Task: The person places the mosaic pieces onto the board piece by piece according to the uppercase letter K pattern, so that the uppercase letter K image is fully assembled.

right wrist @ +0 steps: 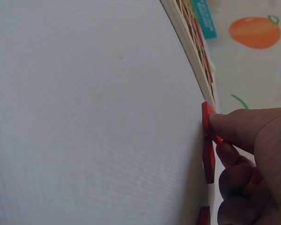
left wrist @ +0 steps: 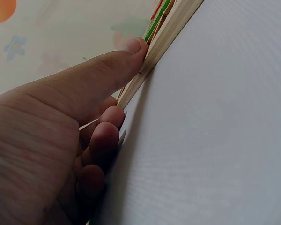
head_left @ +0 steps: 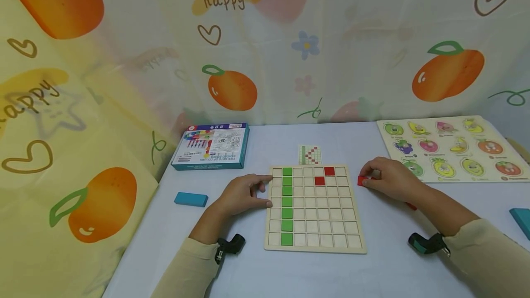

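A wooden grid board lies on the table, with a column of green tiles and two red tiles in its cells. My left hand touches the board's left edge with thumb and forefinger; in the left wrist view the thumb presses against the wooden side. Right of the board, my right hand pinches a red tile between thumb and finger. Just beside it lies another red tile, and one more loose red tile is partly hidden under the forearm.
A small pattern card lies behind the board. At the back left is a flat box, with a blue block nearer. A fruit picture board fills the back right; another blue block lies at the right.
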`<action>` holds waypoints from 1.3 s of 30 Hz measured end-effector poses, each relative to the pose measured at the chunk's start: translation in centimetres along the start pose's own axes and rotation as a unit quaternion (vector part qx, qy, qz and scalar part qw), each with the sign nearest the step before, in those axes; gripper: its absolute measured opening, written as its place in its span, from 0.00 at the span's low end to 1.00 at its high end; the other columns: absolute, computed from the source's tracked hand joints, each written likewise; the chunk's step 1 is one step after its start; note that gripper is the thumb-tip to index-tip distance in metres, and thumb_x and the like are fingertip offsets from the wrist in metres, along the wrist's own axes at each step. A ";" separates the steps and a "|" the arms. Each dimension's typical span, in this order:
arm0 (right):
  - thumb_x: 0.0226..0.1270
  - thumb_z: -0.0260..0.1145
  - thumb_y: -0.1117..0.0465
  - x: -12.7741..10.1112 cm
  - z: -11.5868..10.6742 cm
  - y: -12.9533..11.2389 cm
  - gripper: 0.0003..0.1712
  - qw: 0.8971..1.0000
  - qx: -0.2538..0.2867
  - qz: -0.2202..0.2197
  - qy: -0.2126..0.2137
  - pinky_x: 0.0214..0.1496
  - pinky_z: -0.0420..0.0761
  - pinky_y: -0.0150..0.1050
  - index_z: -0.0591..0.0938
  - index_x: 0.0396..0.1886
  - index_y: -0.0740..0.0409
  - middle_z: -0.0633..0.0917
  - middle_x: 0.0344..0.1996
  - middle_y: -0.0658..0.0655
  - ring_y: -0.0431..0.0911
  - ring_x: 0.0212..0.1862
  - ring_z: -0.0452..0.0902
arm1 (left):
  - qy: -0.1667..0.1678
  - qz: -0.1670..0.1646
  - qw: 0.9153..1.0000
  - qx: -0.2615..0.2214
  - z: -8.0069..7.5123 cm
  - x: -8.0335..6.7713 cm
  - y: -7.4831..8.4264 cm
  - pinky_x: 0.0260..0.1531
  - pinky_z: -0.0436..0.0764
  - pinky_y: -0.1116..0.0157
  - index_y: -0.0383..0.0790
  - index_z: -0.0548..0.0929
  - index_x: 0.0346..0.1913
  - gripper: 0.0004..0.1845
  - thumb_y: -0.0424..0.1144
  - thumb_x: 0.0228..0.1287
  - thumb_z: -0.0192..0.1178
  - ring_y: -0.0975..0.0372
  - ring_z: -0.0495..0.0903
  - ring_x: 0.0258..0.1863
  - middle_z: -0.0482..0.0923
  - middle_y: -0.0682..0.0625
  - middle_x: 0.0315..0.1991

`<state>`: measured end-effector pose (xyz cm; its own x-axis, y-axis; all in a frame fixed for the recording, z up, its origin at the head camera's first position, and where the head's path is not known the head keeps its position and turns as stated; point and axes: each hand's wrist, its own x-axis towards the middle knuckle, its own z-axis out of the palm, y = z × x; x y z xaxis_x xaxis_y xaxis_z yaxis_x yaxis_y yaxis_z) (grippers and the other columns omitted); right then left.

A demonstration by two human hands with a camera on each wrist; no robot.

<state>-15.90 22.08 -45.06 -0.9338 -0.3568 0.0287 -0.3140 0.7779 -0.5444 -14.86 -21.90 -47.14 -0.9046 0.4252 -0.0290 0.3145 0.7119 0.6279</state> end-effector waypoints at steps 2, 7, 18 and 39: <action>0.68 0.78 0.59 0.1 0.0 -0.1 0.08 1.000 0.001 0.000 -0.003 0.37 0.75 0.41 0.88 0.44 0.51 0.87 0.42 0.50 0.45 0.36 0.74 | 0.000 -0.002 1.000 -0.002 0.0 0.0 0.0 0.31 0.73 0.66 0.50 0.83 0.72 0.39 0.48 0.55 0.85 0.65 0.75 0.30 0.78 0.61 0.39; 0.70 0.75 0.62 0.2 -0.2 -0.3 0.05 1.000 0.013 0.001 -0.012 0.34 0.74 0.39 0.88 0.43 0.51 0.88 0.39 0.48 0.44 0.30 0.72 | 0.001 -0.004 1.000 -0.001 0.0 -0.1 0.0 0.31 0.73 0.66 0.50 0.83 0.71 0.39 0.48 0.55 0.85 0.64 0.75 0.30 0.78 0.61 0.39; 0.75 0.69 0.65 0.5 -0.8 -0.7 0.04 0.999 0.038 0.008 -0.032 0.30 0.74 0.38 0.88 0.43 0.51 0.83 0.29 0.47 0.44 0.25 0.73 | 0.000 -0.006 1.000 -0.002 0.1 -0.1 -0.1 0.31 0.73 0.66 0.51 0.83 0.72 0.40 0.50 0.55 0.84 0.64 0.75 0.31 0.78 0.61 0.39; 0.74 0.70 0.65 2.6 0.9 -3.6 0.06 0.997 0.056 -0.026 -0.036 0.38 0.75 0.40 0.88 0.41 0.49 0.87 0.39 0.48 0.46 0.35 0.73 | -0.002 -0.004 1.000 -0.002 -0.1 0.0 0.0 0.31 0.74 0.66 0.50 0.82 0.72 0.40 0.50 0.55 0.84 0.64 0.76 0.31 0.78 0.61 0.39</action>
<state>-17.01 17.86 -43.76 -0.9012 -0.4334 0.0015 -0.3360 0.6966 -0.6340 -14.89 -21.92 -47.09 -0.9058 0.4219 -0.0377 0.3058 0.7129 0.6310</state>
